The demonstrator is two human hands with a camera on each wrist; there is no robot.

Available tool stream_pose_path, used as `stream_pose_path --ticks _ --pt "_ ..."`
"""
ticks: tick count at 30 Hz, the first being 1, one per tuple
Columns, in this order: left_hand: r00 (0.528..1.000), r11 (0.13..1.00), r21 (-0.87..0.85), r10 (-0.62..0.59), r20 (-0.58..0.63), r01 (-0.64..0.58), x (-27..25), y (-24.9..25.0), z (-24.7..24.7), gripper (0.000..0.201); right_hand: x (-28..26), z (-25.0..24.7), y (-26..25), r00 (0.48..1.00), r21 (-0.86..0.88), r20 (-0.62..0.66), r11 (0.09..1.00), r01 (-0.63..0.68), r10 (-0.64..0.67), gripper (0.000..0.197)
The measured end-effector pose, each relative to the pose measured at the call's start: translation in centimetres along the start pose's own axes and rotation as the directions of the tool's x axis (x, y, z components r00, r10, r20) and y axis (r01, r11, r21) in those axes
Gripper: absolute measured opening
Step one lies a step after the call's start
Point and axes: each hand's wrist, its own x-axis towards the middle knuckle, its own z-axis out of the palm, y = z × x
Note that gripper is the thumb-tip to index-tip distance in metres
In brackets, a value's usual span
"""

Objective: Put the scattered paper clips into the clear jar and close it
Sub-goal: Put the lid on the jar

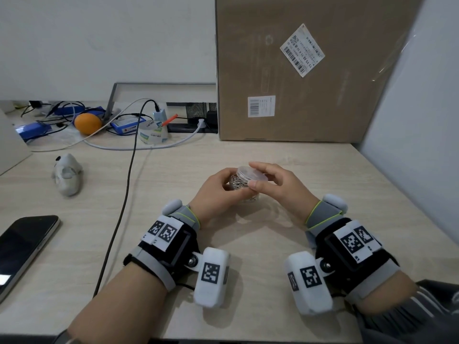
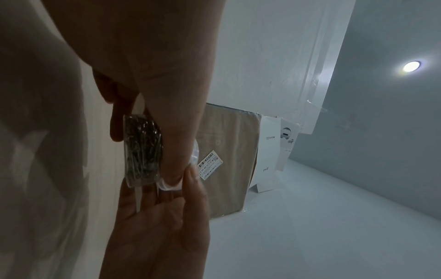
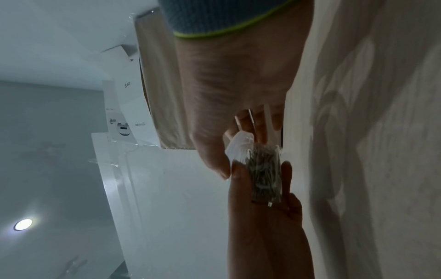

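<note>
The left hand (image 1: 218, 188) curls round the clear jar (image 1: 239, 186), holding it just above the surface (image 1: 248, 234), and the paper clips (image 1: 236, 182) sit packed inside it. The right hand (image 1: 275, 184) pinches the clear lid (image 1: 252, 175) between thumb and fingers (image 1: 258, 167), and the lid sits tilted over the mouth, not yet seated, by the look of it.

Here's the danger: that lid is coming in at an angle. If it goes down crooked it may jam on one side of the rim or skate off. The clips ride high near the mouth, so a stray one could catch under the lid and keep it from closing. The jar is slick and lifted, too; a hard push from the right hand could twist it in the left hand's grip and spill clips back across the surface. No loose clips show on the surface.
</note>
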Motion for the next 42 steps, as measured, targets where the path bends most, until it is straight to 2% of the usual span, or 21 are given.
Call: stream_pose_path --ticks 2,7,11,17,23,31,34,42 --pt "1.0 1.0 -0.003 -0.017 0.017 0.017 0.0 0.0 0.0 0.05 -0.1 -0.1 -0.1 0.999 0.001 0.038 1.0 -0.015 0.015 0.046" --pt "0.998 1.0 0.016 -0.024 0.063 0.023 -0.1 0.1 0.2 0.042 -0.2 -0.6 -0.6 0.986 0.076 0.154 0.994 -0.073 0.061 0.053" --pt "0.998 0.998 0.061 -0.031 0.063 0.027 -0.1 0.1 0.2 0.033 -0.2 -1.0 -0.6 0.976 0.092 0.194 0.989 -0.118 0.099 0.056" --pt "0.996 0.984 0.179 -0.024 0.09 0.008 0.0 -0.1 -0.1 0.047 -0.2 -1.2 -0.4 0.962 0.034 0.228 0.986 -0.162 0.151 0.056" --pt "0.99 0.978 0.205 -0.053 0.13 0.026 -0.1 -0.1 0.0 0.049 -0.3 -1.1 -0.5 0.972 -0.02 0.168 0.987 -0.16 0.161 0.043" --pt "0.992 0.973 0.231 -0.056 0.115 0.028 -0.2 0.2 0.0 0.051 -0.4 -0.9 -0.7 0.98 -0.084 0.131 0.987 -0.139 0.15 0.041" --pt "0.994 0.966 0.256 -0.053 0.099 0.026 -0.1 0.1 0.0 0.047 -0.3 -0.8 -0.6 0.977 -0.113 0.098 0.977 -0.18 0.192 0.038" --pt "0.998 0.977 0.211 -0.019 0.067 0.004 -0.1 0.1 0.2 0.039 -0.1 -0.2 -0.1 0.98 -0.253 -0.087 0.947 -0.197 0.18 0.054"
